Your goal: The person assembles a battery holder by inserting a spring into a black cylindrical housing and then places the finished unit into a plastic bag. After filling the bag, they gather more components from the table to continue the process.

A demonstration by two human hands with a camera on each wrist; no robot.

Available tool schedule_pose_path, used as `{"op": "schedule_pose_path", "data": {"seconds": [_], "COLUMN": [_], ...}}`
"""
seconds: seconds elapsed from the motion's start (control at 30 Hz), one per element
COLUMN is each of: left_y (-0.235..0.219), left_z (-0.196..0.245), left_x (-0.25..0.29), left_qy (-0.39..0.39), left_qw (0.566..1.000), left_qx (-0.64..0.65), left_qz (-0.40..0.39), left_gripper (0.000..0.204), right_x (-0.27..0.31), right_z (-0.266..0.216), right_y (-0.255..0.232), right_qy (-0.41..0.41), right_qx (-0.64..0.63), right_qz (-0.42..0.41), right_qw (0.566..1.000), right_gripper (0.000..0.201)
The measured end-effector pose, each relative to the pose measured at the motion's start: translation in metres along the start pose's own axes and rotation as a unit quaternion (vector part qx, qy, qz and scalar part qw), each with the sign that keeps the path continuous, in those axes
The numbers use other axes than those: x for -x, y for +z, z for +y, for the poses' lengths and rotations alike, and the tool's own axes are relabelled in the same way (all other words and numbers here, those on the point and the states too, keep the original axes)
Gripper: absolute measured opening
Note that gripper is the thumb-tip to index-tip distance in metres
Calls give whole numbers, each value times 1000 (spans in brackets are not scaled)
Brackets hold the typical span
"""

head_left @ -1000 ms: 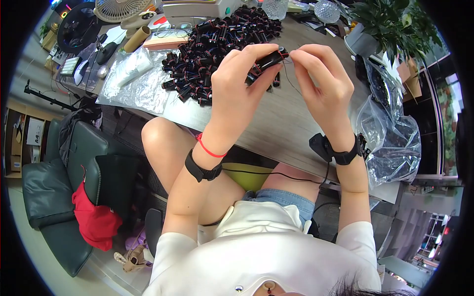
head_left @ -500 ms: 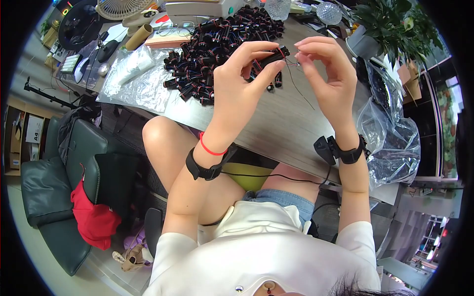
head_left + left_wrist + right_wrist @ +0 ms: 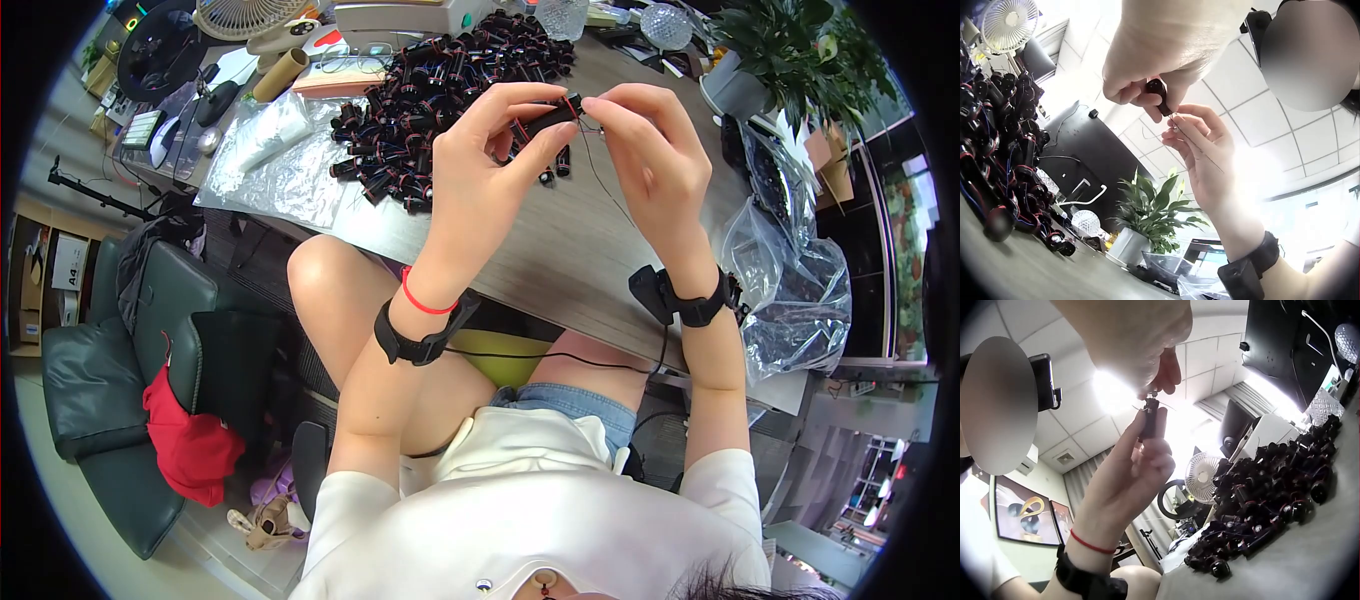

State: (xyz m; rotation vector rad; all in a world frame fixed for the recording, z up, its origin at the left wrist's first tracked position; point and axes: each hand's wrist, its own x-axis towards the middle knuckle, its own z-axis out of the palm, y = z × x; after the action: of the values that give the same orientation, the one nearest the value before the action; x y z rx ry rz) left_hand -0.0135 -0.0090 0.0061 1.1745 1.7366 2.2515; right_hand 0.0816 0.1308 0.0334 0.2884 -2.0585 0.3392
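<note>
Raised over the desk, my left hand grips a black cylinder with a red band near its end. Its fingers lie along the top and the thumb presses from below. A thin dark wire trails down from the cylinder's end. My right hand has its fingertips right at that end, thumb and forefinger pinching a fine wire there. In the left wrist view a tiny shiny bit shows at those fingertips. The right wrist view shows the cylinder upright between the left thumb and fingers.
A large heap of similar black cylinders with red and blue wires covers the desk's back middle. Clear plastic bags lie to its left and another bag at the right edge. A potted plant stands back right; a fan back left.
My right hand drew slightly away from the cylinder's end, fingers spread, then came back and closed at it. The trailing wire swung out to the right. My left hand keeps its grip.
</note>
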Motion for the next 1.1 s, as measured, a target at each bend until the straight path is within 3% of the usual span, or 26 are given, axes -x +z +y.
{"op": "schedule_pose_path", "data": {"seconds": [0.23,0.47,0.63,0.73,1.1], "left_y": [0,2,2,1,1], "left_z": [4,13,12,9,2], "left_x": [0,3,3,2,-1], "left_qy": [-4,68,71,121,193], "left_qw": [1000,988,984,974,954], "left_qx": [-12,-142,-164,-192,-230], "left_qz": [-2,5,4,14,23], "left_gripper": [27,26,27,27,30], "right_x": [0,4,5,4,5], "right_z": [-3,-7,-8,-8,-9], "right_y": [1,2,4,5,5], "right_qy": [22,48,61,68,80], "right_qx": [-32,-2,7,12,14], "right_qz": [18,11,13,9,0], "right_qw": [999,999,998,998,997], "right_gripper": [30,27,25,24,22]}}
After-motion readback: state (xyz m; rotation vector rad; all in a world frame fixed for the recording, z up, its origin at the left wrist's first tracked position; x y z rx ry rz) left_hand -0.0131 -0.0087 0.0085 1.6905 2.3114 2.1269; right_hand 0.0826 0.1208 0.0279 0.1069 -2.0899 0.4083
